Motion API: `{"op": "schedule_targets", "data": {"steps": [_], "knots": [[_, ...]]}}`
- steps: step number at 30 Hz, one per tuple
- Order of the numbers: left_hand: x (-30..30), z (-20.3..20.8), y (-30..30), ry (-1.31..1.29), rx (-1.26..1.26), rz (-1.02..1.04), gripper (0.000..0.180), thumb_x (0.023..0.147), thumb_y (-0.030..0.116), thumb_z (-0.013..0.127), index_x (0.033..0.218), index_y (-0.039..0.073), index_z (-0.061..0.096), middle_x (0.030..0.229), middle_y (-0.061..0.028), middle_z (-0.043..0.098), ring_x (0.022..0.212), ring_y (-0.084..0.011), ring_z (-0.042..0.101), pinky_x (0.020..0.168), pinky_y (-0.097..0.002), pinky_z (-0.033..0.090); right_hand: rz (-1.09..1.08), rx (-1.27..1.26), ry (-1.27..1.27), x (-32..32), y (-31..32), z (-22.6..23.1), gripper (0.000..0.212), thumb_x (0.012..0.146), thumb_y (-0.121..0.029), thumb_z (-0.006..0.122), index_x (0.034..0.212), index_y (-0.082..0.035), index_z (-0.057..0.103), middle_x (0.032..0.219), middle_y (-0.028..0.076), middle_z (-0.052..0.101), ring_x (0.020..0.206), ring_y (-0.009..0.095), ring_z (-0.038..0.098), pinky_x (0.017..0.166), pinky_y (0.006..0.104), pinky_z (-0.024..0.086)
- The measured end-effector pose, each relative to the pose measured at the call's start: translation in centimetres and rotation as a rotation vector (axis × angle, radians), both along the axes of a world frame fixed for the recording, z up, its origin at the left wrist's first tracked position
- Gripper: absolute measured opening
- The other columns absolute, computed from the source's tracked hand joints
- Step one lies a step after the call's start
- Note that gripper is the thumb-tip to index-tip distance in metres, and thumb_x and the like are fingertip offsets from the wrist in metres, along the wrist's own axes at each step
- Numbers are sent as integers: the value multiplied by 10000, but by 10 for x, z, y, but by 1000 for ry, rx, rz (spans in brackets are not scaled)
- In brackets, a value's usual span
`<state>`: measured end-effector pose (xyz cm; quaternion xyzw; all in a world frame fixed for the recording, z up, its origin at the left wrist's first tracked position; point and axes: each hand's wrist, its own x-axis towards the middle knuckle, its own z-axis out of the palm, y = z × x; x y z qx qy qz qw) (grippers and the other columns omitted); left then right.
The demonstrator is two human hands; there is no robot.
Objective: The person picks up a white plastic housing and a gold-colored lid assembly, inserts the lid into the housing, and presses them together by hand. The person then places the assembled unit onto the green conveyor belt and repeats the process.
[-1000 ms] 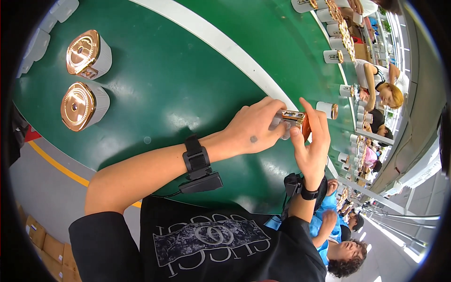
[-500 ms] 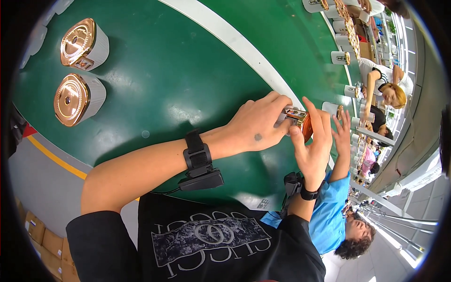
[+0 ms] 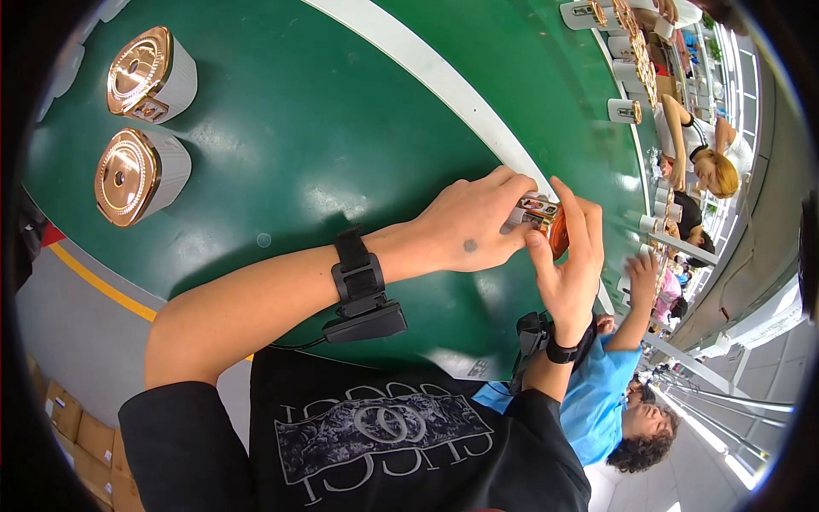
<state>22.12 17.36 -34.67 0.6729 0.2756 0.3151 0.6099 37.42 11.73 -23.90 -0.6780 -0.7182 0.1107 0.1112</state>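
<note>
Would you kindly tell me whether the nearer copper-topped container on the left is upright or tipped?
Upright: the container shows its copper top facing up, and its white wall meets the green table.

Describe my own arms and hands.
Short black fabric sleeves cover the upper arms; the left hand and right hand are ungloved. The left forearm wears a black strap with a boxy black module and thin black cable; a dark round spot marks that hand's back. The right wrist wears a black band and black device.
</note>
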Motion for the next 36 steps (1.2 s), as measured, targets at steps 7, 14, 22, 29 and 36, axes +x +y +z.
{"op": "schedule_targets", "data": {"steps": [7,14,22,29,36], "knots": [[1,1,2,16,-18,-43,516,968,251,703,1399,48,505,1266,-187,619,881,-339,731,815,-459,573,88,-76,61,7,3,4,651,887,-167,791,1486,-51,562,1273,175,556,1107,337,620,962,417,533],[-3,1,6,0,-21,-89,561,964,256,728,1428,52,488,1302,-180,599,876,-324,732,799,-442,583,151,-108,105,13,7,6,657,881,-140,789,1490,-48,559,1328,178,548,1160,350,607,999,418,518],[-3,2,6,-20,3,-104,564,968,241,736,1436,58,480,1296,-179,591,913,-320,739,804,-444,592,126,-95,111,19,-1,6,611,886,-104,759,1464,-34,571,1364,177,554,1186,342,604,1020,408,501],[-2,2,8,-35,-37,-94,563,959,220,750,1425,54,482,1309,-177,590,915,-329,750,805,-435,602,27,-42,403,34,-3,7,568,900,-81,681,1455,-28,572,1365,174,560,1221,309,600,1041,402,485],[-3,9,2,-159,-26,78,532,947,152,747,1415,95,499,1343,-183,585,880,-320,767,774,-411,616,6,-43,609,26,-6,3,522,986,-169,624,1469,13,544,1370,168,565,1234,266,586,1046,387,476]]}}
